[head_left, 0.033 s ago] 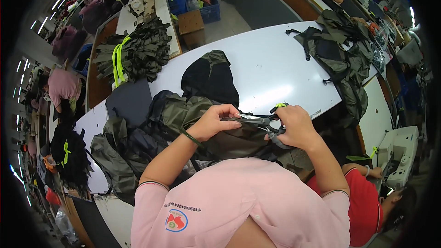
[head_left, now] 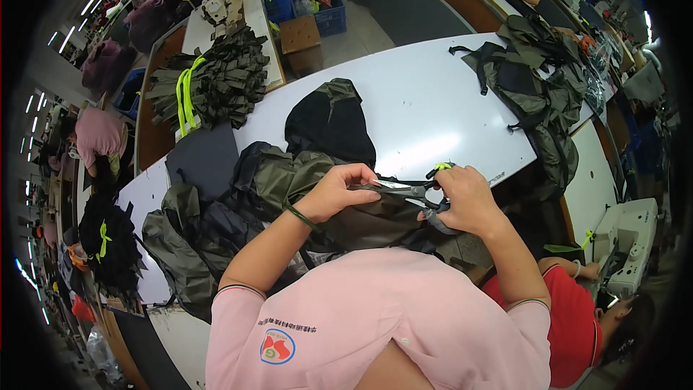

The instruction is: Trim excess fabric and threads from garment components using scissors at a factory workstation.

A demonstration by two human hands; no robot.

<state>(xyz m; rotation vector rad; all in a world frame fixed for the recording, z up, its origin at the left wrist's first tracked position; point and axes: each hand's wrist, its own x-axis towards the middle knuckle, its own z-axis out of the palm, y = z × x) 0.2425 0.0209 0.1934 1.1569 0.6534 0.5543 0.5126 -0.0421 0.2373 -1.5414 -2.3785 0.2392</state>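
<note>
My right hand (head_left: 465, 198) grips a pair of scissors (head_left: 406, 190) by its handles, and a bright yellow-green strip (head_left: 442, 167) is by the upper handle. The blades point left toward my left hand (head_left: 339, 191). My left thumb and forefinger pinch close to the blade tips; what lies between them is too small to make out. Below both hands, a dark olive fabric piece (head_left: 361, 224) hangs over the table's near edge, bunched with more olive fabric (head_left: 278, 177). Just beyond lies a black and olive bag-like piece (head_left: 328, 123).
The white table (head_left: 426, 94) holds olive and black bags (head_left: 534, 79) at its right end. Bundled olive strips (head_left: 216, 79) lie far left; crumpled pieces (head_left: 173, 238) lie near left. A person in red (head_left: 570, 318) sits close on my right by a sewing machine (head_left: 628, 245).
</note>
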